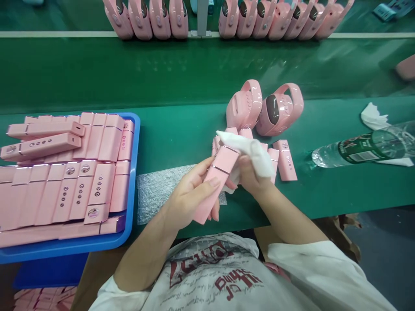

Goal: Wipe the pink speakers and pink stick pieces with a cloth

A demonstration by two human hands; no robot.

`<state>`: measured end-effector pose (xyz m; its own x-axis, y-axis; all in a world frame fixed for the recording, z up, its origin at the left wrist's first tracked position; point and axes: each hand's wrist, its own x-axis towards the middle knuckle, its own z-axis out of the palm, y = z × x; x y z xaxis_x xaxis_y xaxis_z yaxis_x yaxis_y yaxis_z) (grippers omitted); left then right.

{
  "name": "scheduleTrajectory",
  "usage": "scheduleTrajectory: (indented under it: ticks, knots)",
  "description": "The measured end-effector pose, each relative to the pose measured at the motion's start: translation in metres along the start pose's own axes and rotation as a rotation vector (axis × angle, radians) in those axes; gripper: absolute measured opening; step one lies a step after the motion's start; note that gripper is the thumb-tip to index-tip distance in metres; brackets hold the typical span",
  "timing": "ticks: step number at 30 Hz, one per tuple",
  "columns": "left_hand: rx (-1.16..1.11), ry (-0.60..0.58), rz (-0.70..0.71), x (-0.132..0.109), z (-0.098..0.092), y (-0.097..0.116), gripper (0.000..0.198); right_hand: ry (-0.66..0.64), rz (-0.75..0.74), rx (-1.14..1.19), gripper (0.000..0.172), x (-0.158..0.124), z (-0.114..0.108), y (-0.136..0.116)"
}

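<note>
In my left hand is a pink handheld device, a flat bar with a silver band near its upper end, tilted over the bench. My right hand grips a white cloth close against the device's upper end. Behind my hands lie several more pink bars, partly hidden by the cloth; one with a row of buttons shows fully to the right. Below my left hand a silvery textured sheet rests on the green bench.
A blue tray full of pink bars stands at the left. Two pink handled units sit behind the hands, with several more on the shelf above. At the right lie a plastic bottle and crumpled white tissue.
</note>
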<state>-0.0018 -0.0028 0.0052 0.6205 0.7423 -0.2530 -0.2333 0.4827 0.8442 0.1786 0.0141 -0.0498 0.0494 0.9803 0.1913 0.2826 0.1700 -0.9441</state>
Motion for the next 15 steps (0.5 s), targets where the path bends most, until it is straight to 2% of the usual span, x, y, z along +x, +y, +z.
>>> scheduleTrajectory:
  ticks: [3,5,8,11,15]
  knots:
    - [-0.084,0.028,0.086,-0.002,0.002,0.000,0.039,0.135,-0.122,0.188,0.046,0.000,-0.003,-0.002]
    - [-0.126,0.049,0.116,0.000,0.001,-0.001,0.034,0.165,-0.145,0.258,0.041,-0.001,-0.003,-0.004]
    - [-0.161,0.042,0.102,0.004,-0.002,-0.005,0.038,0.230,-0.126,0.199,0.041,-0.001,-0.005,-0.002]
    - [-0.180,0.021,0.102,0.008,-0.003,-0.006,0.052,0.309,-0.182,0.092,0.041,0.002,-0.008,0.003]
    - [-0.232,0.055,0.105,0.010,-0.002,-0.006,0.061,0.373,-0.289,-0.045,0.025,0.007,-0.010,0.000]
